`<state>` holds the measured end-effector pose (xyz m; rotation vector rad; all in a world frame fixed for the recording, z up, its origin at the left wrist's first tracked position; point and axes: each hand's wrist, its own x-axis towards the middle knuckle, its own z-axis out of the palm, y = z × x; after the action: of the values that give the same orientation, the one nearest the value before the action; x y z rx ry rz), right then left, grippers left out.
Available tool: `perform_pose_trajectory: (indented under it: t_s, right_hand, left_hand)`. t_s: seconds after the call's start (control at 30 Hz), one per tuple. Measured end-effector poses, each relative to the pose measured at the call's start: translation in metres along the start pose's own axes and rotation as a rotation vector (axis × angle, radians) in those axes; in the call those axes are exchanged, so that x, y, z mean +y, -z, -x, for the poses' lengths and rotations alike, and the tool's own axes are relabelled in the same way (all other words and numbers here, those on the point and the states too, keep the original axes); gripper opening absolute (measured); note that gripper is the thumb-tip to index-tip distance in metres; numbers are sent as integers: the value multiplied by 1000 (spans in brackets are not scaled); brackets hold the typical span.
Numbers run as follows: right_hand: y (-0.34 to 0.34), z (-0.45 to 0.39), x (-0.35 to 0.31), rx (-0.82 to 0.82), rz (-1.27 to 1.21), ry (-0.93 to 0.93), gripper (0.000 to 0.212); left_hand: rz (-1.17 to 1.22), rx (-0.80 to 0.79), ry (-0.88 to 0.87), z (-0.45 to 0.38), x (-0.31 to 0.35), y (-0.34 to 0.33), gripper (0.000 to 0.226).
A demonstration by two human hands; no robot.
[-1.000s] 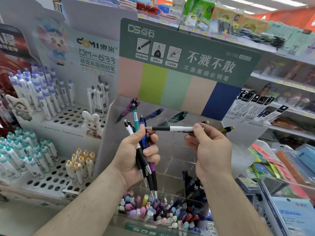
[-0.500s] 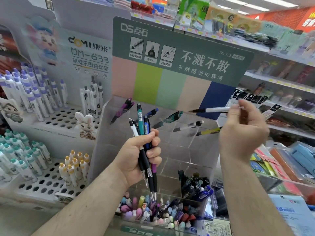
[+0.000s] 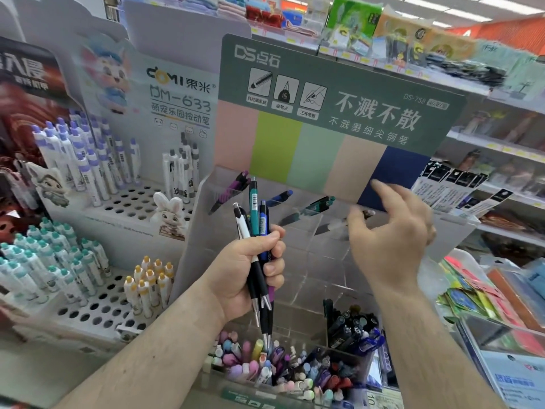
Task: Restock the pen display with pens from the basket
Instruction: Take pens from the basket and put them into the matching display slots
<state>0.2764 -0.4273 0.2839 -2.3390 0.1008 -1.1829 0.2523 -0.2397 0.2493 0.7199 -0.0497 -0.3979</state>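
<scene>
At the bottom, a clear bin (image 3: pixel 295 376) holds a jumble of pens. Just above it the left hand (image 3: pixel 250 273) grips a bundle of pens (image 3: pixel 256 231), a white, a teal and a blue one, clicker ends up and tips down. The right hand (image 3: pixel 389 231) hangs beside it with fingers loosely spread (blurred, nothing visibly held) in front of the clear pen display (image 3: pixel 295 237), where a white pen (image 3: pixel 333 225) lies slanted in a slot. Behind stands the green sign (image 3: pixel 339 93).

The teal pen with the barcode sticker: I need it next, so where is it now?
In the head view, left of centre: the teal pen stands upright in the left hand, between a white pen and a blue pen.
</scene>
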Motion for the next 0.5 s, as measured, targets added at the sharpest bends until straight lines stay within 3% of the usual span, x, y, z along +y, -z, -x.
perform_pose_trajectory:
  t_s: [0.07,0.1,0.13,0.2,0.27,0.33,0.5]
  right_hand:
    - [6,23,-14,63,-282,-82,24]
    - [8,37,-25,4,-460,-235,13]
    - [8,53,-35,-128,-622,-439,5]
    - [3,83,-49,-516,-764,-793,19]
    - [-2,100,-57,-816,-820,-930,37]
    - [-5,106,-64,-880,-847,-894,40]
    - [-7,111,-60,-742,-644,-502,36]
  left_hand:
    - [4,8,-55,1,3,-1,11]
    - [18,16,-94,2,5,-2,10]
    - [35,27,-137,2,8,-4,10]
    - [54,57,-210,2,12,-7,9]
    - [55,86,-244,2,13,-9,9]
    - [59,128,-244,2,12,-9,3]
    - [79,265,-276,4,13,-6,17]
